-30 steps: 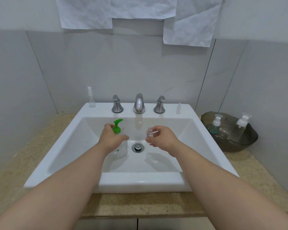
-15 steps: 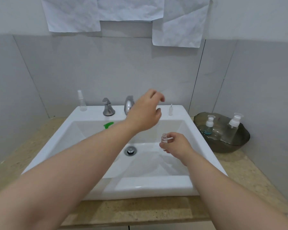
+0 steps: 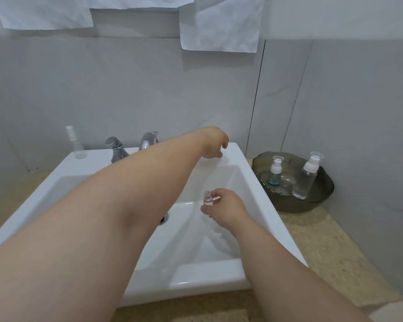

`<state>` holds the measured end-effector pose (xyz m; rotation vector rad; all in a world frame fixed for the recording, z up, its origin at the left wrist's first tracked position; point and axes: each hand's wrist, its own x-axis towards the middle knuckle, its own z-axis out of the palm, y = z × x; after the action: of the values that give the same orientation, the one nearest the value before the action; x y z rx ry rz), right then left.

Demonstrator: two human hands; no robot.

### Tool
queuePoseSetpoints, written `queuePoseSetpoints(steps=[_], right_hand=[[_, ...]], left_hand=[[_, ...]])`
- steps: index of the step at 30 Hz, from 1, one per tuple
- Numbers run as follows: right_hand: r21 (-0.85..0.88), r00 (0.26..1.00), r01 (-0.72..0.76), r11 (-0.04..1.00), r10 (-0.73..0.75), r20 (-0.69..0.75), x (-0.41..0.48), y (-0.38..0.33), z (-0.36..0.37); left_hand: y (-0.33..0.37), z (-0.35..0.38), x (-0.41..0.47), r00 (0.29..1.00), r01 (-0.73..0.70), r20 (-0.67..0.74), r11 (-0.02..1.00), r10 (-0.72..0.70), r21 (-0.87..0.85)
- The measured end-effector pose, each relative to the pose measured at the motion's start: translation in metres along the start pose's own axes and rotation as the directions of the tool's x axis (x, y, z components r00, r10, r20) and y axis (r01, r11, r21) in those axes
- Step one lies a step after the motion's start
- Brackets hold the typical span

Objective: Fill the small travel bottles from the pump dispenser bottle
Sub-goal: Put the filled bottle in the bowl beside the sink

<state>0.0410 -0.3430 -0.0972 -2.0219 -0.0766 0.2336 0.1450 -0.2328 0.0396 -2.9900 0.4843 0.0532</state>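
Observation:
My right hand (image 3: 226, 210) is shut on a small clear travel bottle (image 3: 207, 199), held upright over the right side of the white sink (image 3: 207, 273) basin. My left arm crosses over the basin, and my left hand (image 3: 213, 144) hangs with its fingers curled down over the sink's back right corner. The fingers cover whatever lies on the rim there, so I cannot tell if they hold anything. The green pump dispenser bottle is hidden behind my left forearm.
A clear spray bottle (image 3: 76, 145) stands on the sink's back left corner, beside a chrome handle (image 3: 115, 149) and the faucet (image 3: 148, 140). On the speckled counter (image 3: 330, 252) at right, a dark bowl (image 3: 323, 198) holds a small blue-tinted bottle (image 3: 275, 170) and a taller clear one (image 3: 307, 177).
My left hand let go of the green pump bottle and reached across to the sink's back right corner. My right hand, still holding the small bottle, shifted a little to the right.

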Motion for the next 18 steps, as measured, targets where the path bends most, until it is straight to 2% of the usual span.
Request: queuePoseSetpoints(steps=[3,5,8,12,14,18], right_hand=[[0.015,1.000,-0.009,1.000,0.010,-0.005,0.002,0.000,-0.003],[0.019,1.000,-0.013,1.000,0.013,-0.011,0.004,0.002,-0.004],[0.030,1.000,-0.017,0.999,0.017,-0.018,0.006,0.003,-0.003],[0.026,1.000,-0.011,1.000,0.011,-0.023,0.003,-0.001,-0.001],[0.025,1.000,-0.011,1.000,0.012,-0.022,0.001,-0.003,-0.003],[-0.032,1.000,-0.005,0.999,0.005,-0.021,-0.006,-0.007,-0.007]], left_hand=[[0.004,0.007,0.004,0.999,0.029,-0.019,1.000,-0.029,0.003],[0.004,0.005,0.003,0.996,0.039,-0.084,0.998,-0.044,-0.057],[0.004,-0.011,-0.015,0.972,0.053,-0.208,0.962,-0.112,-0.269],[0.006,-0.027,-0.082,0.930,0.024,-0.290,0.828,-0.224,-0.561],[0.007,-0.014,-0.118,0.943,0.029,-0.233,0.754,-0.239,-0.656],[0.010,0.044,-0.159,0.967,0.107,-0.078,0.669,-0.241,-0.736]])
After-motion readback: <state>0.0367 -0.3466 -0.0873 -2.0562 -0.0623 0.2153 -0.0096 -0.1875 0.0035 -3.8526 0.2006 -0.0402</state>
